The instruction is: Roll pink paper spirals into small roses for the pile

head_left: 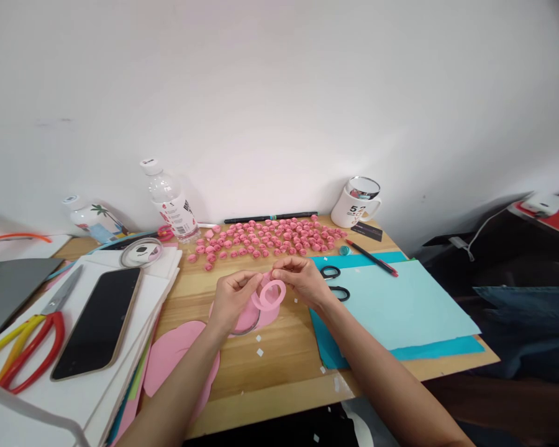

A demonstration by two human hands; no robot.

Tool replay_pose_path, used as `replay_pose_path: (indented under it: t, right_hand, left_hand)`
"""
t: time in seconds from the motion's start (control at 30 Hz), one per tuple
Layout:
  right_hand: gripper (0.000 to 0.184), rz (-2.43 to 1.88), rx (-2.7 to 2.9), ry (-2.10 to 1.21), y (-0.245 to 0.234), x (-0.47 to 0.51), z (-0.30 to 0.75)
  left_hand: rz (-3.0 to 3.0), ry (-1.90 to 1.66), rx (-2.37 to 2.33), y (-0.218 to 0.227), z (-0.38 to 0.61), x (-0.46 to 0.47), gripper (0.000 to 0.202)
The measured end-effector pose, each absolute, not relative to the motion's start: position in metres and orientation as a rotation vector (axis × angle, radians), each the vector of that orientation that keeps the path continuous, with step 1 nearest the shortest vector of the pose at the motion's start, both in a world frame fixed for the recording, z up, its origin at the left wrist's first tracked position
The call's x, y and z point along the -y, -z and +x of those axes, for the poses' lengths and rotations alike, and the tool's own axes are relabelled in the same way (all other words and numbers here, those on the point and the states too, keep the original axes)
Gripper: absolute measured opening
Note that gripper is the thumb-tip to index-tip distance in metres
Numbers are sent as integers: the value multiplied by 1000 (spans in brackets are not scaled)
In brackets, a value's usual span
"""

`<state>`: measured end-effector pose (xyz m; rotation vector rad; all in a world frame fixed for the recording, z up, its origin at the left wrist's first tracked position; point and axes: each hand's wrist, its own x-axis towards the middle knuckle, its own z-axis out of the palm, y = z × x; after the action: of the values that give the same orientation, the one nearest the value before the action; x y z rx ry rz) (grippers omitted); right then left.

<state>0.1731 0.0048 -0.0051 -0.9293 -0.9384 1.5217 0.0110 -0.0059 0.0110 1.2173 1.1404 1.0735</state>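
Note:
Between my two hands, above the middle of the table, is a curled pink paper strip (263,302) that hangs in a loop. My left hand (235,297) pinches it from the left with thumb and fingers. My right hand (300,279) grips its upper end between thumb and forefinger, close to the left fingertips. Under the hands lie more pink paper (268,318) and a round clear-rimmed item, partly covered. Scalloped pink paper pieces (177,351) rest beside my left forearm. Many small rolled pink paper flowers (284,236) are spread out behind the hands.
Black-handled scissors (339,293) and light blue paper (395,304) lie right. A white mug (354,208) and water bottle (172,208) stand near the wall. Left, a phone (100,323) and red-yellow scissors (51,329) rest on stacked paper. A pen (370,256) lies behind.

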Motion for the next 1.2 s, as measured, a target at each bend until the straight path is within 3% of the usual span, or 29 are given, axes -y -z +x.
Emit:
replay_pose_path:
  t: [1.2]
  right_hand:
    - [18,-929,1007,-1489,4,-2,169]
  left_hand:
    - [1188,-1088,-1152,-16,12,8,18]
